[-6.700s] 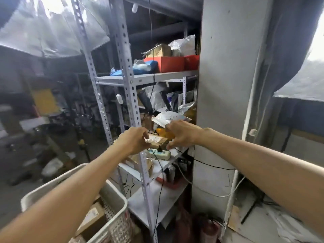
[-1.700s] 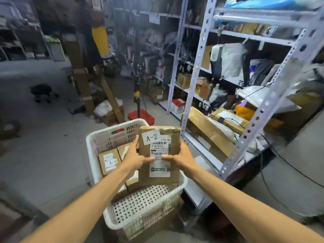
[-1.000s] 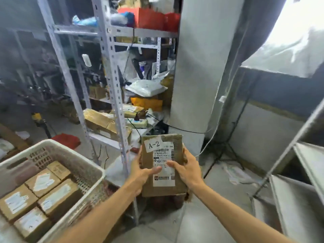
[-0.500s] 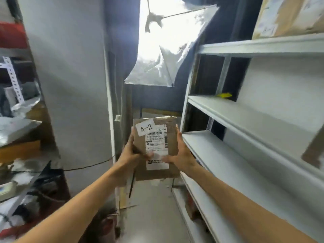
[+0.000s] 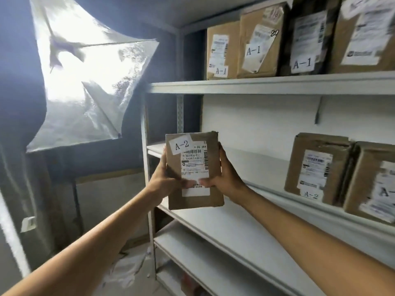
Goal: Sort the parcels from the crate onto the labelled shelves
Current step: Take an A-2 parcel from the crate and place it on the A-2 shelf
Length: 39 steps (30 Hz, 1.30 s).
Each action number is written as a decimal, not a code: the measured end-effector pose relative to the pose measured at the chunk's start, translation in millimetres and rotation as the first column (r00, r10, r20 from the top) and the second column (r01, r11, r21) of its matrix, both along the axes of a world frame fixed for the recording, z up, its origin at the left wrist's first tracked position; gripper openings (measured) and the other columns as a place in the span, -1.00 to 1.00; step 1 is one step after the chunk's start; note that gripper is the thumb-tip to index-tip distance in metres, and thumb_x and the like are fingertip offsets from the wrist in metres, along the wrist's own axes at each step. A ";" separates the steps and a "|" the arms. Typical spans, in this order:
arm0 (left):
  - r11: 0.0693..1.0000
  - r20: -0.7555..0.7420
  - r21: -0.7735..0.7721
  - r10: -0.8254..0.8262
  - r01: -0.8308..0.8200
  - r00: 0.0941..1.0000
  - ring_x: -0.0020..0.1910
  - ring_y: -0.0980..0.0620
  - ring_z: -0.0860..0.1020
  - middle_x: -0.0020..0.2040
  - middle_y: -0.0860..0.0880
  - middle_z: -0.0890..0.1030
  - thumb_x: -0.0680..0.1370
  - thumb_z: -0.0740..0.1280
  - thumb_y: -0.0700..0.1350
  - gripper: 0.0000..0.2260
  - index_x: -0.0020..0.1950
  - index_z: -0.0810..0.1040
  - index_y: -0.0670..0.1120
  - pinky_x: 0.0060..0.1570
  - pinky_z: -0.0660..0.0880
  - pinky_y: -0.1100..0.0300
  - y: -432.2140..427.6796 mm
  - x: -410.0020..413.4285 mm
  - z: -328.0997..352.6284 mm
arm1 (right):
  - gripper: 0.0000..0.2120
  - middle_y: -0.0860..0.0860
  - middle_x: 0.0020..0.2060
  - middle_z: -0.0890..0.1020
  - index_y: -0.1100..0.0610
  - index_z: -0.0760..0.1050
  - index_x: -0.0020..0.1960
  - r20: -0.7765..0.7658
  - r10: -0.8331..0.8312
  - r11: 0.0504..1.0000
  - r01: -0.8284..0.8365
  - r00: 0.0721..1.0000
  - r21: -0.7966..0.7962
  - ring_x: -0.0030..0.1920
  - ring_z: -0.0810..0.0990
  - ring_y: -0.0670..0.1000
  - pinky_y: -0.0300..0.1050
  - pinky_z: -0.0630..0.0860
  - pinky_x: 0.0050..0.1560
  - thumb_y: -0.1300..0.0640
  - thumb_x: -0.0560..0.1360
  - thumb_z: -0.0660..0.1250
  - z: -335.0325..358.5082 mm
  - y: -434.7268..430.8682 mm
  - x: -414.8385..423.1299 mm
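I hold a brown parcel (image 5: 193, 169) labelled A-2 upright in front of the white shelving. My left hand (image 5: 163, 180) grips its left edge and my right hand (image 5: 224, 178) grips its right edge, both thumbs on the front label. The parcel hangs in the air near the left end of the middle shelf (image 5: 252, 165). On that shelf, to the right, stand two parcels, one (image 5: 316, 167) marked A-2. The top shelf (image 5: 267, 84) carries several parcels marked A-1 (image 5: 222, 50). The crate is out of view.
A lower shelf (image 5: 230, 229) and another below it (image 5: 203, 259) run beneath the parcel. A bright window covered with plastic sheet (image 5: 85, 77) is at the upper left. A grey wall column (image 5: 12, 210) stands at the left; litter lies on the floor (image 5: 128, 270).
The view has swung right from the crate and metal rack to the white shelves. Both hands kept hold of the A-2 parcel and raised it toward the middle shelf.
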<state>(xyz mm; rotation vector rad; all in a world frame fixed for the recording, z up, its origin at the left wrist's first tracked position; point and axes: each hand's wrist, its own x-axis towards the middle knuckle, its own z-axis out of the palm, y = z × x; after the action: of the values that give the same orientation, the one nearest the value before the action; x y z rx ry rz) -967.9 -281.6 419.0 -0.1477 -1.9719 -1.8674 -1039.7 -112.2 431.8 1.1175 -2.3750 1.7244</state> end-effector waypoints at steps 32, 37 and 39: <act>0.887 -0.029 -0.214 -0.425 0.409 0.905 0.11 -0.12 0.60 0.24 -0.02 0.56 0.41 0.41 -0.43 -0.16 0.52 0.16 0.15 -0.16 0.64 -0.03 76.3 -314.2 -17.7 | -0.09 0.19 0.44 0.20 0.15 -0.14 0.53 0.161 -0.624 0.724 0.643 0.765 -0.248 0.24 0.31 -0.09 -0.54 0.44 -0.18 0.58 0.40 0.29 -44.7 77.0 -194.0; 0.887 -0.068 -0.254 -0.413 0.384 0.908 0.22 -0.07 0.52 0.34 0.00 0.49 0.41 0.45 -0.37 -0.11 0.54 0.06 0.15 0.00 0.61 0.00 78.7 -324.8 -32.0 | -0.01 0.12 0.44 0.19 0.10 -0.13 0.54 0.138 -0.736 0.644 0.748 0.663 -0.158 0.42 0.22 0.01 -0.29 0.37 0.28 0.48 0.36 0.41 -53.7 79.1 -206.7; 0.884 -0.087 -0.267 -0.418 0.383 0.904 0.27 -0.05 0.49 0.37 -0.01 0.44 0.41 0.45 -0.35 -0.10 0.55 0.03 0.14 0.00 0.61 0.05 82.1 -325.1 -37.9 | 0.02 0.08 0.45 0.18 0.07 -0.13 0.55 0.148 -0.776 0.598 0.790 0.613 -0.133 0.42 0.18 -0.03 -0.12 0.29 0.40 0.45 0.34 0.44 -57.1 78.7 -206.6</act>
<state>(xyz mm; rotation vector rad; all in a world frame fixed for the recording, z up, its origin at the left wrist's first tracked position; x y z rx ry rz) -1293.0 -199.5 381.1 -0.7996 -2.1859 -1.7725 -1246.4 -33.5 374.7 -0.0938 -2.1292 1.5656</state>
